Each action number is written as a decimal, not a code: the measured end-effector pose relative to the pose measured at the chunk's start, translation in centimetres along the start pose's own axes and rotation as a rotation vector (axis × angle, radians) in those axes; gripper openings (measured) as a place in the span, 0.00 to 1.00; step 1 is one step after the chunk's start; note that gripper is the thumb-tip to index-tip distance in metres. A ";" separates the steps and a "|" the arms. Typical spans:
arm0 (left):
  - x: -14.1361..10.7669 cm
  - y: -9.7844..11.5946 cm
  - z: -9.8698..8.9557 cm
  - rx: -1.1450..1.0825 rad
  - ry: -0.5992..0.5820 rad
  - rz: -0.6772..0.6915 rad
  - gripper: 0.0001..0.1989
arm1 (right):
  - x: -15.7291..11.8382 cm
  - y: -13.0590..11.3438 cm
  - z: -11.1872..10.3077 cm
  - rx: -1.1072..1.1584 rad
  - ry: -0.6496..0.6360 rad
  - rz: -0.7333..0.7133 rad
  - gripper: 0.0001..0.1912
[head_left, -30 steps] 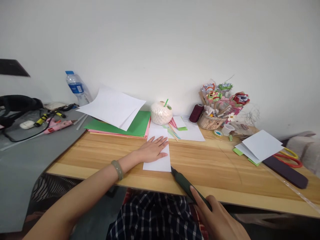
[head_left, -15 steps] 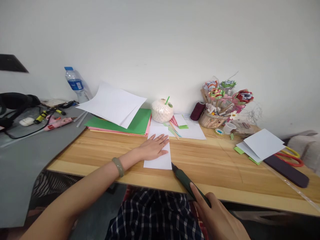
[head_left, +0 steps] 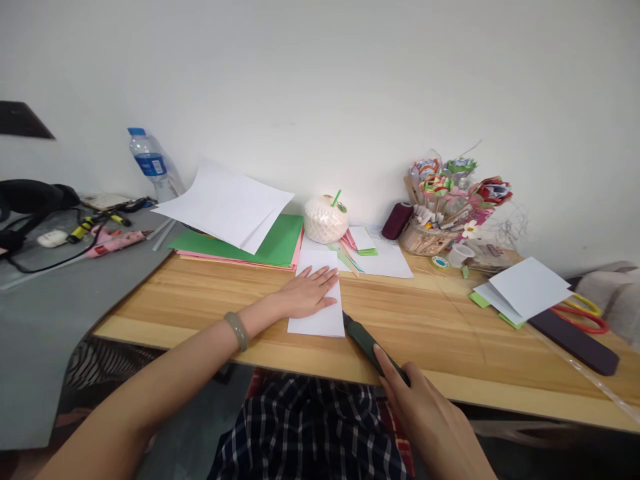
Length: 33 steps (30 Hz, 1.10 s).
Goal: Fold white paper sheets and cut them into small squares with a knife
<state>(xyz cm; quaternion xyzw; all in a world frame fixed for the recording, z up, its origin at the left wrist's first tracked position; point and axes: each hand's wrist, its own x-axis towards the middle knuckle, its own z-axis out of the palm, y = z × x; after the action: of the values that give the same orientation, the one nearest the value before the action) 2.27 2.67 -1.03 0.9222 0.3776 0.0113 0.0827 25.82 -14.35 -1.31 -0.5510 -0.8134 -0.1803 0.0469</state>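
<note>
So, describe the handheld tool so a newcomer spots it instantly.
On the wooden table, find the white paper under the left hand. By its near right corner points a slim, dark green tool. Unlike that paper, it is gripped, in the right hand.

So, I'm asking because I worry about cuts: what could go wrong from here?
The left hand lies flat on the white paper, its fingers close to the right edge. If the dark green tool, apparently a cutter, slipped up that edge, it might nick them.

The paper seems to lie directly on the wooden table, so the tool's tip could score the surface.

Only that hand presses the paper, so a sideways push might twist it.
</note>
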 end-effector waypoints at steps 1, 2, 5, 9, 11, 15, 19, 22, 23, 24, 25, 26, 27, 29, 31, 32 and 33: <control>0.0 0.0 0.0 -0.004 -0.001 -0.001 0.32 | 0.1 0.0 0.0 0.009 0.004 0.001 0.24; 0.0 0.0 0.0 -0.007 -0.002 -0.001 0.31 | 0.2 0.0 0.0 0.017 0.010 0.002 0.24; 0.0 0.0 0.0 -0.014 -0.001 0.000 0.31 | 0.6 -0.2 0.2 0.019 0.015 0.008 0.23; 0.0 -0.1 0.2 -0.014 0.005 -0.001 0.31 | 1.5 -0.5 0.3 -0.043 0.000 0.038 0.23; 0.0 -0.1 0.3 -0.013 0.004 -0.003 0.31 | 1.9 -0.6 0.3 -0.080 -0.012 0.035 0.23; 0.0 -0.1 0.2 -0.014 -0.003 -0.004 0.31 | 2.7 -0.7 0.1 -0.115 -0.033 0.048 0.22; 0.1 -0.1 0.0 -0.009 -0.003 -0.005 0.32 | 3.3 -0.9 0.0 -0.102 -0.007 0.042 0.21; -0.3 0.6 0.0 -0.001 -0.009 -0.003 0.33 | 2.8 -0.9 -0.2 -0.121 -0.007 0.025 0.21; -0.5 1.0 0.0 0.002 -0.011 -0.003 0.34 | 2.3 -0.9 -0.3 -0.120 -0.003 0.017 0.21; -0.9 1.4 0.1 0.005 -0.014 -0.003 0.34 | 1.8 -0.9 -0.4 -0.110 0.010 0.005 0.21; -1.3 1.9 0.2 0.007 -0.016 -0.002 0.35 | 1.1 -0.9 -0.6 -0.091 0.027 -0.013 0.21; -1.7 2.4 0.2 0.011 -0.017 0.004 0.35 | 0.5 -1.0 -0.9 -0.067 0.044 -0.036 0.21; -2.0 2.9 0.2 0.017 -0.014 0.015 0.35 | -0.1 -1.0 -1.1 -0.042 0.064 -0.055 0.20; -2.5 3.5 0.2 0.035 0.012 0.037 0.33 | -1.1 -1.1 -1.6 -0.007 0.096 -0.089 0.20; -2.6 3.5 0.1 0.058 0.060 0.031 0.30 | -1.6 -1.2 -1.9 -0.007 0.118 -0.100 0.20; -2.5 3.4 0.1 0.066 0.073 0.014 0.30 | -1.7 -1.2 -2.0 -0.010 0.122 -0.099 0.20; -2.3 3.2 0.1 0.067 0.069 -0.005 0.30 | -1.6 -1.3 -1.9 -0.013 0.124 -0.097 0.20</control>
<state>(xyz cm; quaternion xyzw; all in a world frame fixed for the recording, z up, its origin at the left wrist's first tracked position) 2.82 -1.22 -0.48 0.9225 0.3829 0.0301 0.0389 25.07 -16.87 -0.26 -0.4988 -0.8336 -0.2214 0.0850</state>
